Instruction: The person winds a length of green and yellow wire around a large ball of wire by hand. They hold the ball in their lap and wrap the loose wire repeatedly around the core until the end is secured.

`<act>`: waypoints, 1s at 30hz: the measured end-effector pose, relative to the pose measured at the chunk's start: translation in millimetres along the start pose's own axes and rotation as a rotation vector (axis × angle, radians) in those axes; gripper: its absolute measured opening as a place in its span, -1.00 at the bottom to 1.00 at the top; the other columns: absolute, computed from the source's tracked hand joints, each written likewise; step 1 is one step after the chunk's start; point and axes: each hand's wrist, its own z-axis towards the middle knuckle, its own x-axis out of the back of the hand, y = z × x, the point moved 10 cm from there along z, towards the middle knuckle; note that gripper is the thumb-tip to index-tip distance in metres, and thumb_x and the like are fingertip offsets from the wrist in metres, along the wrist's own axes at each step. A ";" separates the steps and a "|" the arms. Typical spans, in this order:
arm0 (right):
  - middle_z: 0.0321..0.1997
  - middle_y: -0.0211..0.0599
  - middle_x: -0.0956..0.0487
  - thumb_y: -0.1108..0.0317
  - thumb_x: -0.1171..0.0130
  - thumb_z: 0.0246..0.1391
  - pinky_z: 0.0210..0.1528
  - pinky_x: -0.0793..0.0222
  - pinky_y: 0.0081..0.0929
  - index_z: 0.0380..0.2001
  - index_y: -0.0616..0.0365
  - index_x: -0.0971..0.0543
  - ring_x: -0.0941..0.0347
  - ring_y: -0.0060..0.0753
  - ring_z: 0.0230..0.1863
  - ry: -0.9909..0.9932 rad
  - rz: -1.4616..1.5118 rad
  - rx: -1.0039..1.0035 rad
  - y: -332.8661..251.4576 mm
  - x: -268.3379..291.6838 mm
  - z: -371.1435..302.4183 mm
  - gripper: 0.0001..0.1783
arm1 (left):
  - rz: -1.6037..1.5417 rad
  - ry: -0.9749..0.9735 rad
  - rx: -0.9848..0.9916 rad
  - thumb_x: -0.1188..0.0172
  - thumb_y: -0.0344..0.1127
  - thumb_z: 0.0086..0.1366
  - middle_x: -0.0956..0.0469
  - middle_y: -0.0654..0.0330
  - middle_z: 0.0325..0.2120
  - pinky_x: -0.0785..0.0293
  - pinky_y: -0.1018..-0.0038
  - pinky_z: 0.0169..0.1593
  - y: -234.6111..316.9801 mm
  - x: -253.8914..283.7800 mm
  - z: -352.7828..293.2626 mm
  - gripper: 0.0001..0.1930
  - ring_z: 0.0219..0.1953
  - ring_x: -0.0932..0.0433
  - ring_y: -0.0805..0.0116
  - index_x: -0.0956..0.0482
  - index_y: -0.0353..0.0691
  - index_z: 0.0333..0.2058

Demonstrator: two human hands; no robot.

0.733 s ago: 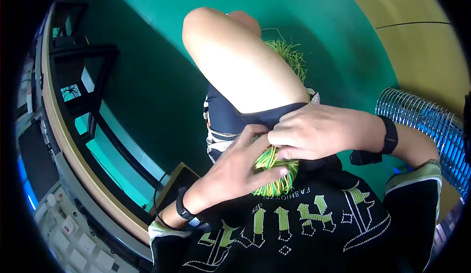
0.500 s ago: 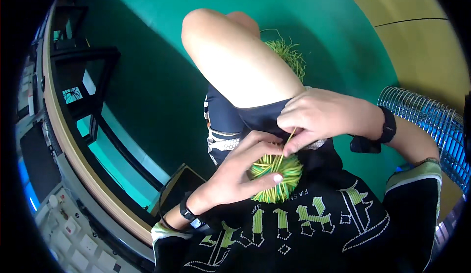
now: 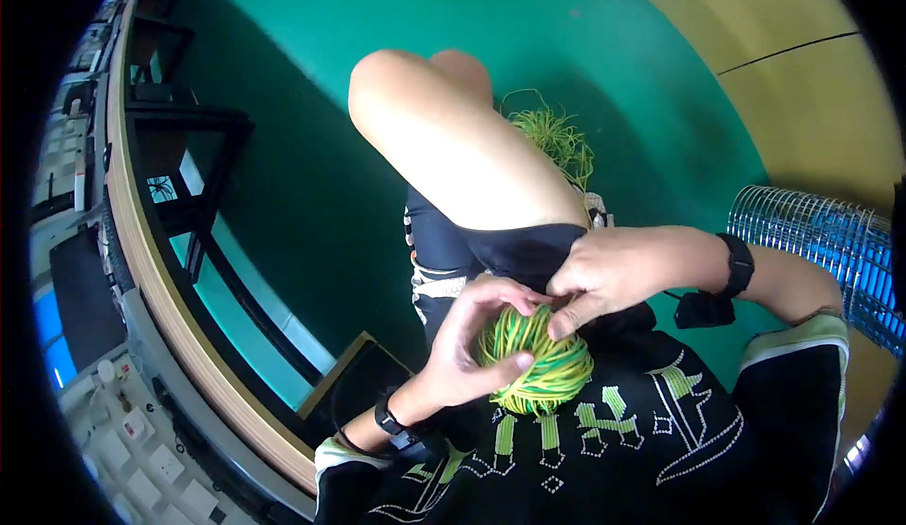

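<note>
From afar, I'm watching the left hand (image 3: 465, 346) cupping a green-and-yellow yarn ball (image 3: 543, 363) before the black shirt (image 3: 604, 497), the right hand (image 3: 604, 275) resting its thumb on top, any pinched strand hidden. A slack left grip could be letting windings slip; beyond the thigh (image 3: 462, 152), the loose yarn tangle (image 3: 559, 143) on the green floor (image 3: 670, 138) could be knotting if tugged.

Your left hand (image 3: 467, 341) covers the left side of the yarn ball (image 3: 543, 369). Your right hand (image 3: 609, 275) has its fingers curled from view, so you can't tell whether they pinch a strand. Your leg (image 3: 462, 157) may hide some of the loose yarn (image 3: 559, 143). The dark rim crops the wire cage (image 3: 802, 247) at right; leftward, small items on the bench (image 3: 124, 214) blur.
</note>
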 end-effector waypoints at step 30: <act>-0.42 -0.19 -0.57 -0.10 -0.47 -0.11 -0.25 -0.41 -0.23 -0.32 0.22 -0.54 -0.52 -0.08 -0.34 0.285 -0.085 0.081 17.8 62.0 -6.7 -0.41 | 0.435 -0.253 -0.211 -0.66 -0.31 -0.25 -0.18 -0.18 0.24 -0.33 0.05 0.28 -20.0 17.3 27.7 0.00 0.26 -0.32 -0.22 -0.20 -0.01 0.17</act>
